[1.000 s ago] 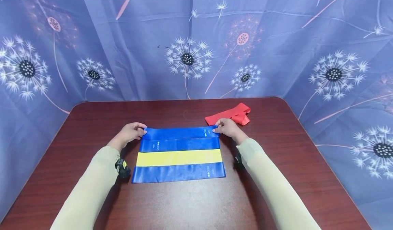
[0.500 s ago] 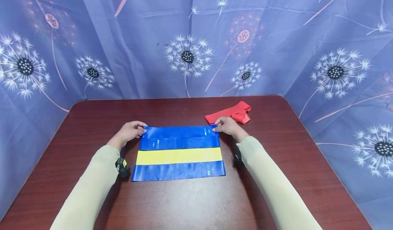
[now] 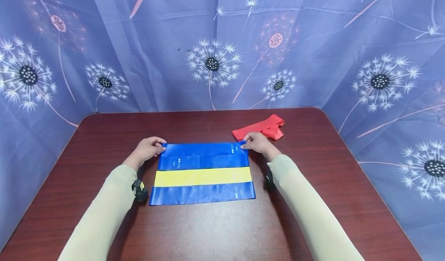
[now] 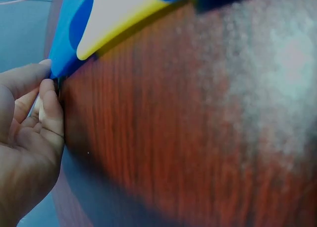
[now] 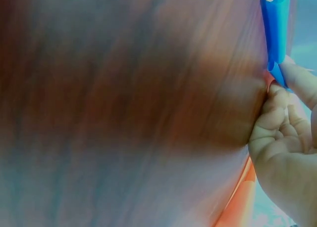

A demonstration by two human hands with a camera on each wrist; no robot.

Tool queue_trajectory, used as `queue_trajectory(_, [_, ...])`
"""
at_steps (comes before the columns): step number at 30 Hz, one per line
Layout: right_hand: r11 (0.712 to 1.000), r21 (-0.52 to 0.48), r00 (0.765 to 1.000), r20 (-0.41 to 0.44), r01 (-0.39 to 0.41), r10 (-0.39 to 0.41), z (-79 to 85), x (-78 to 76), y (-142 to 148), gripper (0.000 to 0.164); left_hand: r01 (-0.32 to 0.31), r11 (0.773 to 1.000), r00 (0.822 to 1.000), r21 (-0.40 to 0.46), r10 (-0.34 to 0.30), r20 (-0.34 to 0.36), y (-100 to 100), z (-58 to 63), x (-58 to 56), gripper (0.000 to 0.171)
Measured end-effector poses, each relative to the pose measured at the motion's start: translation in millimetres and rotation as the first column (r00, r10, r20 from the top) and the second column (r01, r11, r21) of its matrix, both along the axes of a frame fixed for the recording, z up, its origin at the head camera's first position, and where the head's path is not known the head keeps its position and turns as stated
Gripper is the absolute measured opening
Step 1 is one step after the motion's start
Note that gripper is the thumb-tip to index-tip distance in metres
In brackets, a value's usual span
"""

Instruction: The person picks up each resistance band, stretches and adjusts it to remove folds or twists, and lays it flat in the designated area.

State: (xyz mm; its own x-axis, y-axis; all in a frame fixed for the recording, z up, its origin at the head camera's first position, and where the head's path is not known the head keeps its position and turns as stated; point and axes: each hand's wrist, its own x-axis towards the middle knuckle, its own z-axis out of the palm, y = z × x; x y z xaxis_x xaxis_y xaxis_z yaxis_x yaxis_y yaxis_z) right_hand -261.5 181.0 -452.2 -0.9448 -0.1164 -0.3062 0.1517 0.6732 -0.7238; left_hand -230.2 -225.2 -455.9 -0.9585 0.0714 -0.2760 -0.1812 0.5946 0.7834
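Flat blue, yellow and blue resistance loop bands lie in rows on the table. My left hand (image 3: 147,149) pinches the left end of the farthest blue resistance band (image 3: 198,149) between thumb and fingers. At its right end, marked "Light", my right hand (image 3: 260,144) pinches the same band. Just nearer lies a second blue band (image 3: 215,162), its far edge overlapped by the held one. Below that come a yellow band (image 3: 201,177) and a front blue band (image 3: 194,194). Both wrist views show thumb and fingertips meeting at the blue band's ends.
A crumpled red resistance band (image 3: 255,129) lies just behind my right hand. The dark reddish wooden table (image 3: 215,234) ends at a blue dandelion-print curtain (image 3: 167,60) at the back and sides. A small black device (image 3: 140,190) is strapped at my left wrist.
Both hands keep their pinch on the far blue band and the bands hold their rows. Only the head view has tilted very slightly.
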Motion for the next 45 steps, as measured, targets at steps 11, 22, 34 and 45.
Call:
queue_trajectory(11, [1.000,-0.018,1.000,-0.001,-0.017,0.017,-0.9,-2.7,4,0.023,-0.005,1.000,1.000,0.016,0.005,-0.004,2,5.0,3.3,0.044])
queue_trajectory(22, [0.998,-0.069,1.000,-0.006,0.008,-0.008,-4.8,-2.7,8,0.031,-0.036,0.999,0.999,0.003,0.037,-0.029,1,1.1,2.2,0.039])
queue_trajectory(34, [0.998,-0.067,1.000,-0.030,0.003,-0.005,-10.0,0.7,8,0.025,-0.047,0.999,0.999,0.003,0.047,-0.021,1,-4.2,6.0,0.039])
queue_trajectory(45, [1.000,-0.020,0.998,-0.070,-0.007,0.005,-9.8,-0.8,6,0.022,-0.030,1.000,0.999,-0.003,0.030,-0.032,1,-3.1,2.5,0.036])
